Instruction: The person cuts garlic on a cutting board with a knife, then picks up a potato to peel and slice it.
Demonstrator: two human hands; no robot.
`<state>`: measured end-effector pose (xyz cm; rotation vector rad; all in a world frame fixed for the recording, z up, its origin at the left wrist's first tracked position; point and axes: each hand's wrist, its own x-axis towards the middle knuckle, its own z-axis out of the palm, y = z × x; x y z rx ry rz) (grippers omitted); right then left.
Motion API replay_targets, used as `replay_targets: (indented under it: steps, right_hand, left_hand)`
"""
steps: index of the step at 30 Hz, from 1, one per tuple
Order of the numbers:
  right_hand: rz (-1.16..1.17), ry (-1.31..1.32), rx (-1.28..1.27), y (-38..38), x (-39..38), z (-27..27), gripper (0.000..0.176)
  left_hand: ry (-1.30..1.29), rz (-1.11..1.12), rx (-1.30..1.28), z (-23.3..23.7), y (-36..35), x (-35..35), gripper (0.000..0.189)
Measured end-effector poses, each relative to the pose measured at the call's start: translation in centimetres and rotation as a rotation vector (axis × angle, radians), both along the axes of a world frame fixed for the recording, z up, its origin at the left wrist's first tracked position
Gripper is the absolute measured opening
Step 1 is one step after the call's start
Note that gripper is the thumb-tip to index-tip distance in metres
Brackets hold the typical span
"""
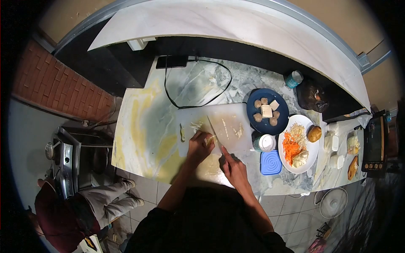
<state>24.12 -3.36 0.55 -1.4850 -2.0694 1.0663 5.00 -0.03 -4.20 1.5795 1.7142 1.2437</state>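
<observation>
So you've got a marbled counter (135, 126) with a cutting board (239, 114) on it. Your right hand (234, 169) is wrapped round a knife (214, 130), your left hand (200, 146) curled onto pale food (209, 139) on the board, right by the blade. Brick wall (63, 80) off left, another person (63, 213) near a steel appliance (66, 162).

The sole view, head-worn, looks forward and steeply down from close above the worktop (137, 126) — mid-frame — its wide field rounding into black corners.
</observation>
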Motion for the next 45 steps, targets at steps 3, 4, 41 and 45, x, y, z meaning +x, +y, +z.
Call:
replay_targets:
  steps: [3,4,41,45]
  right_hand:
    - [0.051,-0.020,0.114,-0.3,0.3,-2.4,0.066]
    - [0.048,-0.048,0.141,-0.1,0.3,-2.3,0.065]
    - [0.027,-0.114,0.148,-0.1,-0.4,-1.3,0.059]
    - [0.020,-0.141,0.118,0.1,-0.2,-0.6,0.056]
  left_hand:
    - [0.015,0.005,0.022,-0.4,0.1,0.0,0.021]
    - [0.001,0.006,0.019,-0.5,0.2,0.0,0.021]
    - [-0.002,0.052,0.097,-0.7,0.2,0.3,0.015]
    - [-0.033,0.067,0.100,-0.8,0.2,0.4,0.015]
